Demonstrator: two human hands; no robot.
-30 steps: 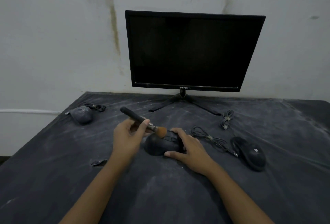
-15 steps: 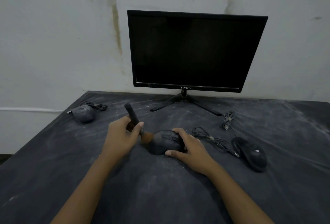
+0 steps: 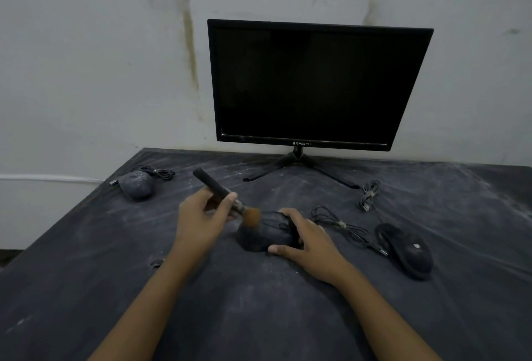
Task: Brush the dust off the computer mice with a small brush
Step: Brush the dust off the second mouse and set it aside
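A black mouse (image 3: 260,235) lies in the middle of the dark dusty table. My right hand (image 3: 309,238) grips its right side, thumb at the front and fingers over the top. My left hand (image 3: 201,217) holds a small brush (image 3: 221,191) by its black handle; the orange bristles touch the mouse's upper left. A very dusty grey mouse (image 3: 136,183) sits at the far left with its coiled cable. A cleaner black mouse (image 3: 408,250) lies to the right, its cable running toward the middle.
A black monitor (image 3: 313,84) on a tripod stand rises at the back against the stained wall. A bundled cable (image 3: 370,193) lies right of the stand. The table (image 3: 259,317) is streaked with dust; its left edge runs diagonally.
The brush head swept down to the mouse's left side, then back up onto its top left, with the handle tilting accordingly. My right hand stayed on the mouse.
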